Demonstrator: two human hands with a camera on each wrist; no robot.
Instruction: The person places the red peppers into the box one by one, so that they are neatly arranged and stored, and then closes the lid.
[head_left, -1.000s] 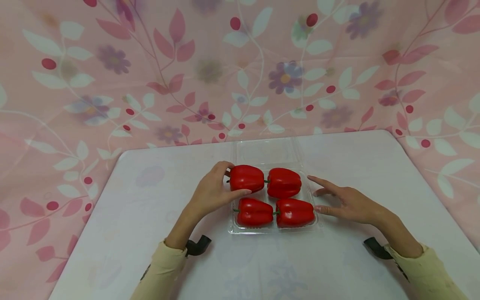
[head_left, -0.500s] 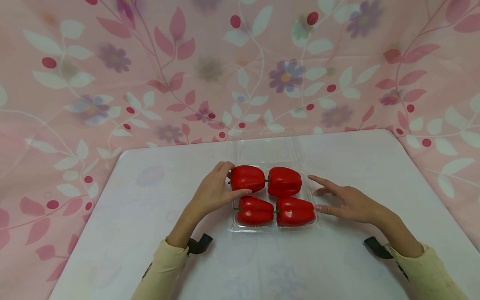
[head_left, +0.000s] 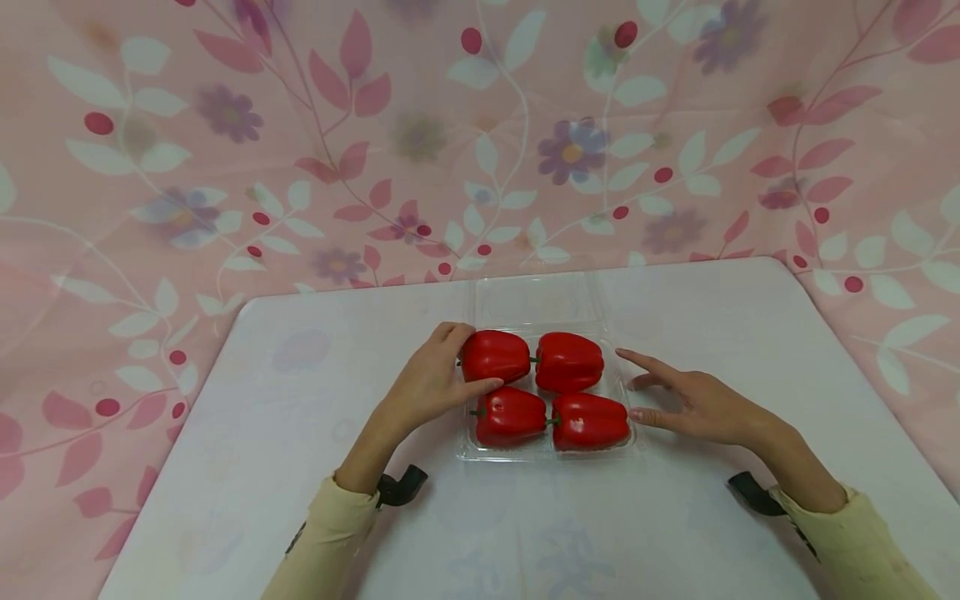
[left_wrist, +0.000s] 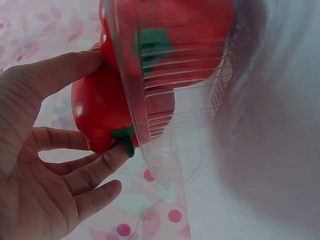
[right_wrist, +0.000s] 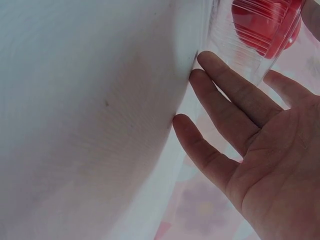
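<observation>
Several red bell peppers lie in an open clear plastic clamshell box (head_left: 472, 454). My left hand (head_left: 427, 375) holds the back-left bell pepper (head_left: 495, 357), thumb along its near side and fingers at its stem end. The thumb tip also overlaps the front-left bell pepper (head_left: 512, 418) in the head view. In the left wrist view, a green stem (left_wrist: 129, 142) shows beside my fingers. My right hand (head_left: 701, 404) is spread at the box's right side, its thumb tip close to the front-right bell pepper (head_left: 591, 422). Behind that one sits the back-right bell pepper (head_left: 570, 363).
The box's clear lid (head_left: 532, 302) lies folded back toward the far table edge. A white cloth covers the table (head_left: 337, 333). Pink floral fabric (head_left: 450, 133) hangs behind it. A dark curved piece (head_left: 401, 486) sticks out at each wrist.
The front-left bell pepper has shifted slightly toward the back, closer to my left thumb. The back-left one has moved a touch to the right with my left fingers. My right hand stays put.
</observation>
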